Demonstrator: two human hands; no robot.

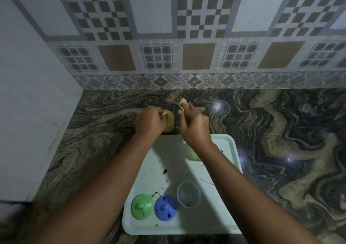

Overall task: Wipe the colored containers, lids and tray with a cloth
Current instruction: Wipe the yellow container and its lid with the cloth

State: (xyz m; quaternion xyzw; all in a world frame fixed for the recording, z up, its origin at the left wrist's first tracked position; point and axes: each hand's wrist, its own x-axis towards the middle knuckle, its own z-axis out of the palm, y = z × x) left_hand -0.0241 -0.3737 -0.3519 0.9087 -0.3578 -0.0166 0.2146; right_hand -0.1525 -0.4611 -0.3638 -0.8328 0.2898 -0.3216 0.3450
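A white tray (221, 223) with dark stains lies on the marble counter. On its near edge sit a green lid (142, 206), a blue lid (165, 207) and a clear blue-grey container (188, 194). A pale green container (194, 155) shows partly under my right forearm. Beyond the tray, my left hand (148, 123) grips a yellow container (169, 122) by its rim. My right hand (192, 126) holds a small yellowish cloth (182, 104) just right of it. Something pink (138, 115) peeks out from behind my left hand.
The dark swirled marble counter (280, 140) stretches to the right. A patterned tiled wall (187, 47) runs along the back and a plain grey wall (28, 94) closes off the left side.
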